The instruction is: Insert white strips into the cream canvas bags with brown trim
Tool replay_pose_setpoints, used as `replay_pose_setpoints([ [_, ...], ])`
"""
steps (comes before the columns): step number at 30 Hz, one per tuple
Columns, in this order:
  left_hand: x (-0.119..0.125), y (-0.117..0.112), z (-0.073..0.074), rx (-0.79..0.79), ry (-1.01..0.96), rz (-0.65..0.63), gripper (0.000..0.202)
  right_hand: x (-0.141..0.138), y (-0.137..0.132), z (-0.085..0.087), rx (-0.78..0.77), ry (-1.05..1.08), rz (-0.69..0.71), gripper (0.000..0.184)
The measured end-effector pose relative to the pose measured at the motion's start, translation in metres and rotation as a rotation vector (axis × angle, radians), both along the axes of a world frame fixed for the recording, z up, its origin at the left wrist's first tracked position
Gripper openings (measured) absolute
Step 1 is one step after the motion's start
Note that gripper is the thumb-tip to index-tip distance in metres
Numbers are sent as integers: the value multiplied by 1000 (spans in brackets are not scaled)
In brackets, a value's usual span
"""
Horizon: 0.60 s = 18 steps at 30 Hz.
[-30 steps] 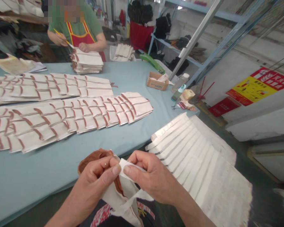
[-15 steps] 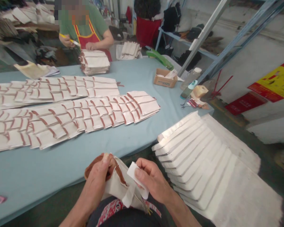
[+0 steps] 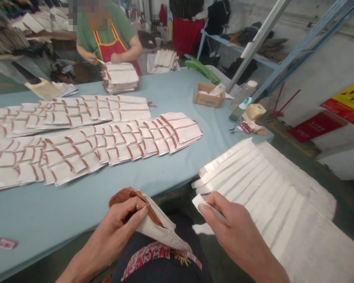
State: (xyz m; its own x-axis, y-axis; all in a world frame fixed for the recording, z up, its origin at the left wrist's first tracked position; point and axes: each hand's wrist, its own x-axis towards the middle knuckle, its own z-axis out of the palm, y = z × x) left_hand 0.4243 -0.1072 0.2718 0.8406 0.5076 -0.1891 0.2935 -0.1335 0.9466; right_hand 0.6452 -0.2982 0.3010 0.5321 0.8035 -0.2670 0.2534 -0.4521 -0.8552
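Observation:
Low in the head view, my left hand point(image 3: 126, 220) pinches the edge of a cream fabric pouch point(image 3: 157, 232) with a rust-brown inside and trim. The pouch rests against my lap, its opening turned up. To the right, apart from the pouch, my right hand point(image 3: 230, 224) is closed on a flat white piece point(image 3: 201, 202), held between thumb and fingers. A pale flap or strip shows below that hand; whether it belongs to the same piece I cannot tell. Overlapping rows of cream pieces with brown edges point(image 3: 124, 141) lie on the blue-covered table point(image 3: 85, 208) ahead.
Fanned white sheets point(image 3: 271, 208) are stacked at the right. A co-worker in a red apron point(image 3: 113, 45) stands across the table behind a pouch stack point(image 3: 122, 78). A cardboard box point(image 3: 209, 95), bottles point(image 3: 238, 108) and a small pink object point(image 3: 5, 243) are on the table.
My right hand has drawn away from the pouch to the right, carrying the white piece. My left hand keeps hold of the pouch. The view has shifted slightly.

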Motion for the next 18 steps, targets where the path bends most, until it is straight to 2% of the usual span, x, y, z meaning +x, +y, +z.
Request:
replay_pose_setpoints([
  [3,6,1,7,-11,-88,2,47,-3,-12,17,38,227,31,45],
  [6,18,-1,19,-85,-124,53,45,-22,-2,22,122,305,39,44],
  [10,33,-3,29,-200,-232,116,44,-45,28,24,323,28,28,21],
  [13,38,-4,26,-269,-303,122,41,-55,43,24,488,-191,-32,17],
  [15,37,-5,21,-307,-329,119,39,-59,46,23,520,-248,-62,16],
  [18,35,-5,13,-373,-328,110,42,-64,48,21,482,-224,-63,16],
])
